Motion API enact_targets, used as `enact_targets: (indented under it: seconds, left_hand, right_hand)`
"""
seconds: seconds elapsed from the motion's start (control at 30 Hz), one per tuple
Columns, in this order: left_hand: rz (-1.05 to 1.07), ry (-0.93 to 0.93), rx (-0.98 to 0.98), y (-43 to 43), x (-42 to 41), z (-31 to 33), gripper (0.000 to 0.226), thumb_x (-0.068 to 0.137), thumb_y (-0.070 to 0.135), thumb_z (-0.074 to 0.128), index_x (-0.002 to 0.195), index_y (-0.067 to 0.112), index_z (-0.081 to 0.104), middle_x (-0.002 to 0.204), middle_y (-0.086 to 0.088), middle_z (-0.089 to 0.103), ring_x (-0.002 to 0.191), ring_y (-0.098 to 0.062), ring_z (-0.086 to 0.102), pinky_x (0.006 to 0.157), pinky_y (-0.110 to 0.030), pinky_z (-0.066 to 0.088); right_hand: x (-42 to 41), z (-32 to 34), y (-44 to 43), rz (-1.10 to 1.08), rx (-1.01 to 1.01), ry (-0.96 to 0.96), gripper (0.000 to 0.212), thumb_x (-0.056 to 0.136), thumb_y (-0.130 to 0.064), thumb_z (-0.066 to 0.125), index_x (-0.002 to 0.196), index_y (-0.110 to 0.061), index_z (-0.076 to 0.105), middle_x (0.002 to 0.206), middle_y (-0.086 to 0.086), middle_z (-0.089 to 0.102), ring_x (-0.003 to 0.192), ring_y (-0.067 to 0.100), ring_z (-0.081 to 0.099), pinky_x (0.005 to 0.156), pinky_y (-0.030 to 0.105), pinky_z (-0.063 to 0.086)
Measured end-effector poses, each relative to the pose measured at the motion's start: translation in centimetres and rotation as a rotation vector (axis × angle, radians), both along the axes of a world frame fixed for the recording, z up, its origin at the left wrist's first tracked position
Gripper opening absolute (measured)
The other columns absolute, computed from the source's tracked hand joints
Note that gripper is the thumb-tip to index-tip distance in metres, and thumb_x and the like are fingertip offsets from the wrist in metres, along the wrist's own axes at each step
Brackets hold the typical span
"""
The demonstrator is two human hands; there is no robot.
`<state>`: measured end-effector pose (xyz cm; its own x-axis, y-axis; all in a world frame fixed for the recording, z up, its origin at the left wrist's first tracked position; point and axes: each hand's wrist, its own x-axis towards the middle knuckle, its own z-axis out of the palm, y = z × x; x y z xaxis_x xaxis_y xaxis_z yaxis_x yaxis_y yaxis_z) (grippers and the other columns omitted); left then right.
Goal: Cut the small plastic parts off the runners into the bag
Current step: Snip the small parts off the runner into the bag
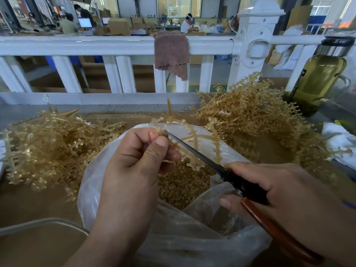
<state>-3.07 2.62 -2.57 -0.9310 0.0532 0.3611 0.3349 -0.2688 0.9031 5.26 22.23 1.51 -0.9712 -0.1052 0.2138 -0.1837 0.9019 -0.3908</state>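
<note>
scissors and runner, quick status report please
Left hand pinches runner over bag. Right hand grips scissors, tip at the runner by the left fingers. Nothing blocking the cut.

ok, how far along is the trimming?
Done: a layer of cut parts lies in the bag. In hand: the left hand pinches a runner over the bag, the right hand holds scissors, blade tip at the runner. Left: runner piles sit either side; the right pile looks studded with parts, the left pile I cannot tell.
</note>
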Motion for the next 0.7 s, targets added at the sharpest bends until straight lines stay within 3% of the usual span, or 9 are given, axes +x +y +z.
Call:
enact_targets:
  seconds: [0.1, 0.27, 0.4, 0.5, 0.7]
  left_hand:
    - [0.006, -0.003, -0.012, 0.0, -0.01, 0.0, 0.011, 0.089, 0.028, 0.07, 0.079, 0.028, 0.067, 0.077, -0.003, 0.072, 0.077, -0.015, 0.07, 0.066, -0.024, 0.056]
    - [0.032, -0.013, -0.014, 0.25, 0.07, 0.04, 0.011, 0.087, 0.028, 0.064, 0.078, 0.027, 0.068, 0.075, -0.004, 0.072, 0.075, -0.016, 0.071, 0.066, -0.024, 0.057]
    - [0.051, -0.027, -0.026, 0.3, 0.17, 0.15, 0.015, 0.089, 0.025, 0.062, 0.076, 0.028, 0.069, 0.073, -0.002, 0.072, 0.074, -0.015, 0.071, 0.066, -0.026, 0.059]
    - [0.089, -0.032, -0.058, 0.27, 0.13, 0.08, 0.016, 0.096, 0.017, 0.062, 0.08, 0.017, 0.067, 0.073, -0.003, 0.073, 0.071, -0.012, 0.071, 0.071, -0.025, 0.061]
    - [0.094, -0.063, -0.079, 0.16, 0.02, -0.07, 0.023, 0.097, 0.015, 0.061, 0.077, 0.022, 0.069, 0.074, -0.004, 0.074, 0.072, -0.016, 0.071, 0.066, -0.027, 0.059]
  right_hand:
    - [0.03, -0.1, -0.12, -0.017, 0.017, 0.028, 0.061, 0.074, -0.081, 0.039, 0.101, -0.032, 0.063, 0.08, -0.019, 0.068, 0.073, 0.001, 0.062, 0.063, 0.028, 0.05]
    - [-0.09, -0.01, 0.02, -0.009, 0.021, 0.052, 0.055, 0.075, -0.076, 0.044, 0.097, -0.031, 0.067, 0.073, -0.017, 0.069, 0.067, 0.0, 0.063, 0.068, 0.027, 0.048]
    - [0.0, 0.04, -0.06, -0.016, 0.027, 0.074, 0.052, 0.075, -0.072, 0.046, 0.095, -0.03, 0.068, 0.071, -0.018, 0.069, 0.064, -0.001, 0.063, 0.062, 0.027, 0.048]
    - [0.06, 0.06, -0.16, -0.007, 0.021, 0.051, 0.051, 0.076, -0.072, 0.046, 0.096, -0.031, 0.068, 0.073, -0.02, 0.069, 0.065, -0.003, 0.063, 0.061, 0.026, 0.049]
    - [0.07, 0.04, -0.06, 0.016, 0.037, 0.057, 0.044, 0.078, -0.067, 0.048, 0.089, -0.03, 0.07, 0.067, -0.02, 0.066, 0.061, -0.004, 0.061, 0.058, 0.021, 0.048]
